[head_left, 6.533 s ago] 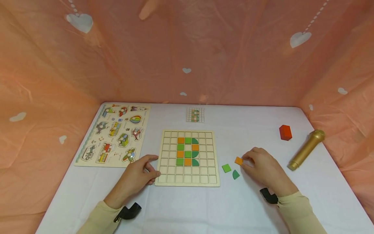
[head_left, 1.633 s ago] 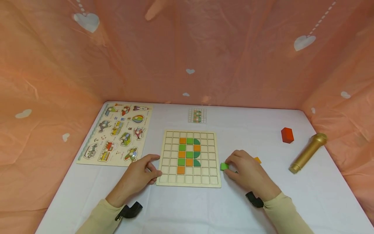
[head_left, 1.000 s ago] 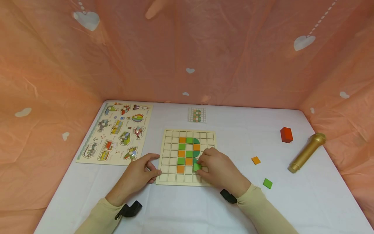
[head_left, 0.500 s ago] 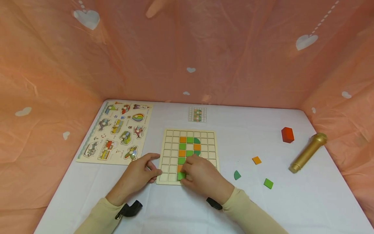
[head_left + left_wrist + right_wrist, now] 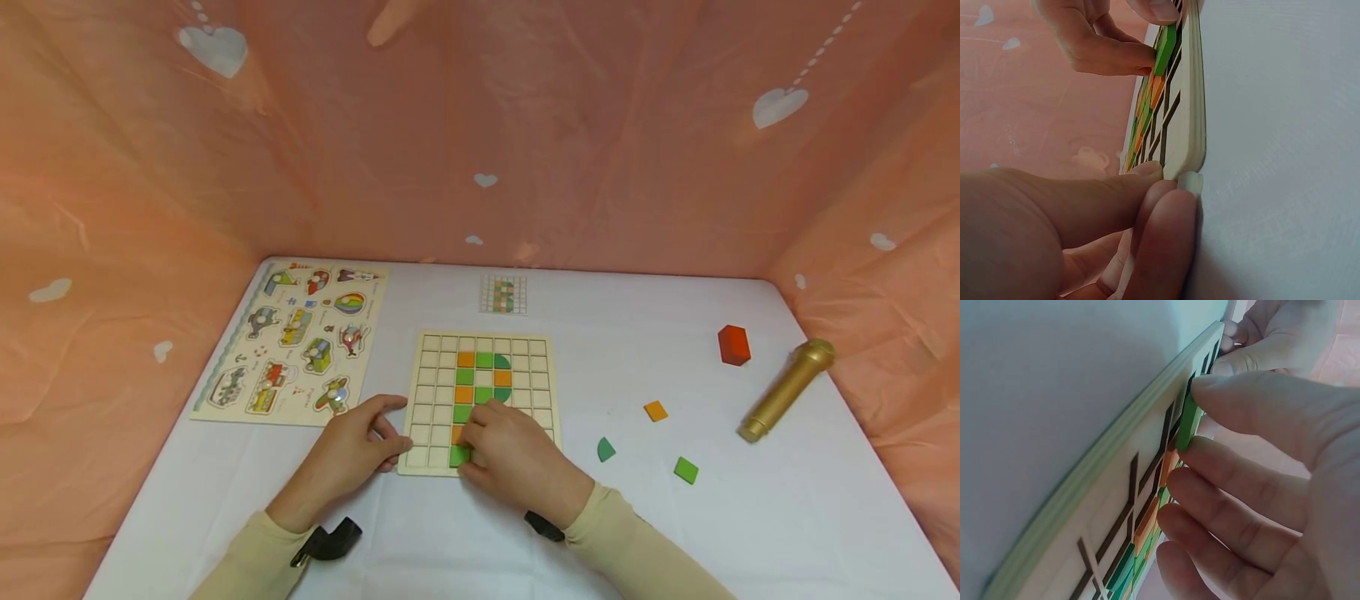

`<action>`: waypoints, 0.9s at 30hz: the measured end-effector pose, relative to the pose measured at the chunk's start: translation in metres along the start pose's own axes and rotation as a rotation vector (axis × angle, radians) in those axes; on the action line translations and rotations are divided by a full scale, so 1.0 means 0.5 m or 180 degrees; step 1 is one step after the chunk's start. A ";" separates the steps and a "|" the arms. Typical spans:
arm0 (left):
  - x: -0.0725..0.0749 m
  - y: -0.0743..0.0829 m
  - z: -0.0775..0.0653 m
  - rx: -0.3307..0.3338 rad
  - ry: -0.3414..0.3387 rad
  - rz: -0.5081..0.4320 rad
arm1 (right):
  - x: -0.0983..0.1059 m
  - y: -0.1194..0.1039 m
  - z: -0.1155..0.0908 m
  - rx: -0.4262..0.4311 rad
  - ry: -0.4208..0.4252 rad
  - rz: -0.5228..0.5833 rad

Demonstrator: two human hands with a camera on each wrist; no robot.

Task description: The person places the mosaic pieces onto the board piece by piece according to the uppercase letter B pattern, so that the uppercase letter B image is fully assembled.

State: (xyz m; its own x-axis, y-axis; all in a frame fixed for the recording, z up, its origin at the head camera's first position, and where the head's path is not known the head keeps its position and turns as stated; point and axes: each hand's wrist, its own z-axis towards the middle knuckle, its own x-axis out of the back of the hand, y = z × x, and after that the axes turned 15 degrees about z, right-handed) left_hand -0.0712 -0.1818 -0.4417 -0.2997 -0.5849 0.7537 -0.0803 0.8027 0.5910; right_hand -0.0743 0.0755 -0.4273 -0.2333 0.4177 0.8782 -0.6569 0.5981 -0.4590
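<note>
A wooden grid board lies on the white table, with orange and green tiles forming a letter-like pattern. My left hand holds its left edge; in the left wrist view the thumb rests on the rim and the fingers lie along the side. Over the board's lower part, my right hand pinches a light green square tile between thumb and index finger. That tile sits tilted at the bottom row, below an orange tile. The right hand hides several cells and part of the pattern.
Right of the board lie a dark green quarter-circle tile, an orange square tile and a light green square tile. Farther right are a red block and a gold cylinder. A pattern card lies behind; a picture puzzle lies left.
An orange tile has joined the board's fifth row. My right hand has taken a light green tile from the table and carried it left to the bottom row. The left hand stays put.
</note>
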 end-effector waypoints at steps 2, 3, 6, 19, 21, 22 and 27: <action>0.000 0.000 0.000 -0.0004 0.0002 -0.0001 | 0.000 -0.001 0.000 -0.0020 -0.0006 -0.0001; 0.000 0.000 0.000 -0.0007 0.0004 -0.0007 | -0.001 -0.001 -0.001 -0.0027 -0.0005 0.0000; 0.001 0.001 0.000 -0.0015 0.0010 -0.0025 | -0.001 0.000 0.000 -0.0033 0.0014 0.0005; 0.004 0.003 -0.001 -0.0098 0.0042 -0.0068 | -0.001 0.001 -0.002 0.0042 0.0071 0.0000; 0.004 0.003 -0.002 -0.0095 0.0047 -0.0066 | 0.000 0.000 -0.002 0.0037 0.0058 0.0002; 0.004 0.003 -0.002 -0.0088 0.0044 -0.0064 | 0.000 0.000 -0.002 0.0035 0.0049 0.0006; 0.002 0.003 -0.003 -0.0042 0.0034 -0.0011 | 0.003 0.002 -0.003 -0.0004 0.0023 0.0051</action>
State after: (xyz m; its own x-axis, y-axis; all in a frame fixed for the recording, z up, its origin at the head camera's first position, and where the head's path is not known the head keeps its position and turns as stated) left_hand -0.0702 -0.1817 -0.4397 -0.2894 -0.5889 0.7546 -0.0688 0.7991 0.5973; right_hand -0.0742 0.0778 -0.4267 -0.2386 0.4321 0.8697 -0.6523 0.5922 -0.4732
